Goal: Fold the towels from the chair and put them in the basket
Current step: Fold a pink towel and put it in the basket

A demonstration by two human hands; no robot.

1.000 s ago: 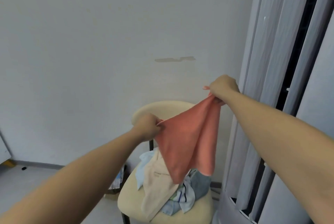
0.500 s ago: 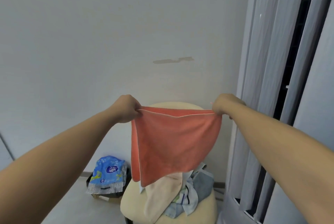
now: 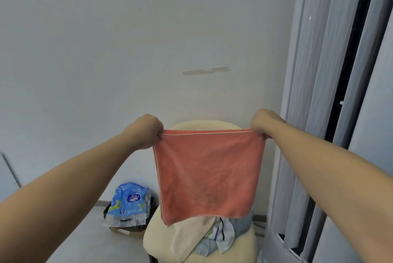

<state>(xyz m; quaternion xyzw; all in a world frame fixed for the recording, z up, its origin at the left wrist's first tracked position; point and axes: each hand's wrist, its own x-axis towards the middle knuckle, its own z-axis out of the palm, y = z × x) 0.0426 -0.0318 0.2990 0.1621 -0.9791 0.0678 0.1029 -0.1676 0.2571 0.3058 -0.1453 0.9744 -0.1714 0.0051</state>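
A salmon-pink towel (image 3: pixel 207 173) hangs flat in the air, stretched by its top edge. My left hand (image 3: pixel 146 131) pinches its upper left corner and my right hand (image 3: pixel 262 123) pinches its upper right corner. Below and behind it stands a cream chair (image 3: pixel 153 239) with a pile of other towels (image 3: pixel 204 237), beige, light blue and striped, on the seat. The pink towel hides most of the chair back. No basket is in view.
A blue plastic package (image 3: pixel 129 201) sits on a dark box (image 3: pixel 127 224) on the floor left of the chair. Grey curtains (image 3: pixel 314 71) hang along the right side. A plain white wall (image 3: pixel 106 50) is straight ahead.
My hands moved apart and level, spreading the bunched pink towel out flat. My right hand came down. The view shifted so the blue package appeared.
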